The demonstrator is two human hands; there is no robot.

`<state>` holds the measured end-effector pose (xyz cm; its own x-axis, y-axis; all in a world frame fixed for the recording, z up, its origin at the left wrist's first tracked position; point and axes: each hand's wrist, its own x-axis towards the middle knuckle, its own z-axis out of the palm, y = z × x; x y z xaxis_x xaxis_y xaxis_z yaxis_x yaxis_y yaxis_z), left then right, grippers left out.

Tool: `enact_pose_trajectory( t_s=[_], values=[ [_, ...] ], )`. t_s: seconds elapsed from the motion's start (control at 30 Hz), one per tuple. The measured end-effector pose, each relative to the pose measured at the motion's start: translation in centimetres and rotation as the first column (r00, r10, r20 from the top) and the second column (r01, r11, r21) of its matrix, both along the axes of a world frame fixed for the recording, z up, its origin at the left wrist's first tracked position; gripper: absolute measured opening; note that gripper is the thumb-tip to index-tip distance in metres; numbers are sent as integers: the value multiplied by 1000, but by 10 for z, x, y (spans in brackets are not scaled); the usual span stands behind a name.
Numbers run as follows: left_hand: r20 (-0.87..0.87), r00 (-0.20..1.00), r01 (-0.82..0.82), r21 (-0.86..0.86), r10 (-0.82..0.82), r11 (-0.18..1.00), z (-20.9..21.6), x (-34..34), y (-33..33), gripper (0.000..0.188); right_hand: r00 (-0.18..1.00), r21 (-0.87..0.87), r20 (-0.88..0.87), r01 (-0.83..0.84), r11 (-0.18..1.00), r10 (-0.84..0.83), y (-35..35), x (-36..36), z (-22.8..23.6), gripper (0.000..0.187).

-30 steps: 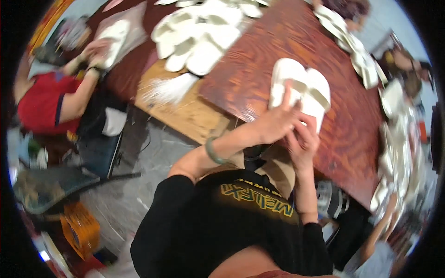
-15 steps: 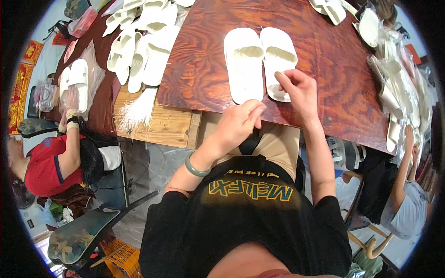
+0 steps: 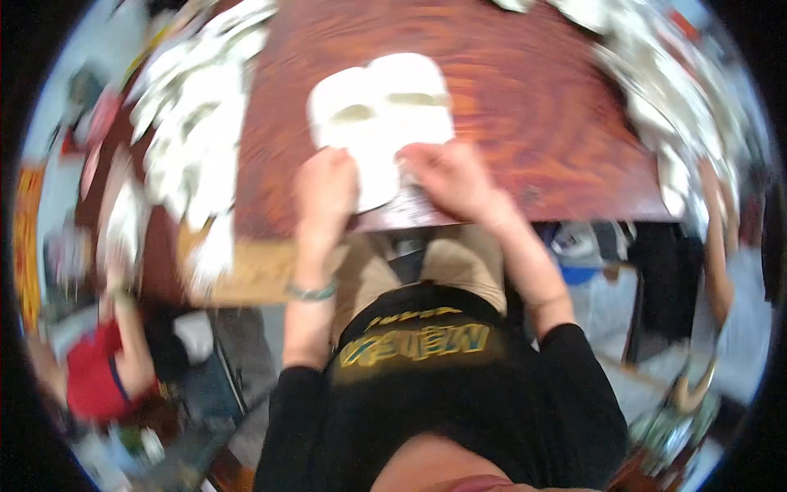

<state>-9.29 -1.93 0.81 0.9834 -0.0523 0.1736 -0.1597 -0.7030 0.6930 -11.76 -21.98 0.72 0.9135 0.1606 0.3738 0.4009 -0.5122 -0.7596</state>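
Note:
A pair of white slide slippers lies side by side at the table's near edge, toes away from me. The left slipper point(image 3: 334, 90) and the right slipper point(image 3: 410, 74) press together, their foot openings facing me. My left hand point(image 3: 329, 189) is closed at the outer near side of the left slipper. On the right slipper's near part rests my right hand point(image 3: 452, 176), its fingers curled over and hiding the heel. Motion blur hides the finer finger detail.
The brown wooden table point(image 3: 525, 107) bears a pile of white slippers point(image 3: 197, 123) to the left. More slippers in clear wrapping point(image 3: 656, 90) lie along the right. White strands point(image 3: 213, 254) hang at the left corner. A person in red point(image 3: 106, 369) sits left; another person's arm point(image 3: 717, 246) reaches in at right.
Both hands have moved from the space just by the heels onto the slippers and closed around their near sides. The slippers now sit closer together. My view has shifted and blurred.

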Motion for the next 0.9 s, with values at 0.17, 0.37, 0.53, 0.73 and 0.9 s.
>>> enact_pose_trajectory(
  t_s=[0.17, 0.37, 0.53, 0.73, 0.9],
  values=[
    [-276, 961, -96, -421, -26, 902, -12, 6, -7, 16, 891, 403, -230, -278, 872, 391, -36, -86, -7, 17],
    [-51, 998, 23, -300, -41, 954, -15, 12, -7, 26, 975, 196, -136, -148, 969, 177, -53, -113, -21, 21],
    [-89, 995, 40, -52, -44, 998, 2, 30, -8, 28, 990, -37, 134, -32, 999, 36, -33, -74, -9, 23],
    [-13, 998, -65, -235, 64, 970, 22, -9, 10, 21, 870, -230, 485, 222, 947, -86, -21, 21, 1, 20],
    [37, 999, 35, -224, -27, 974, 11, -39, 7, 21, 940, -264, 339, 130, 956, -34, -12, 99, 4, 60]
  ],
)
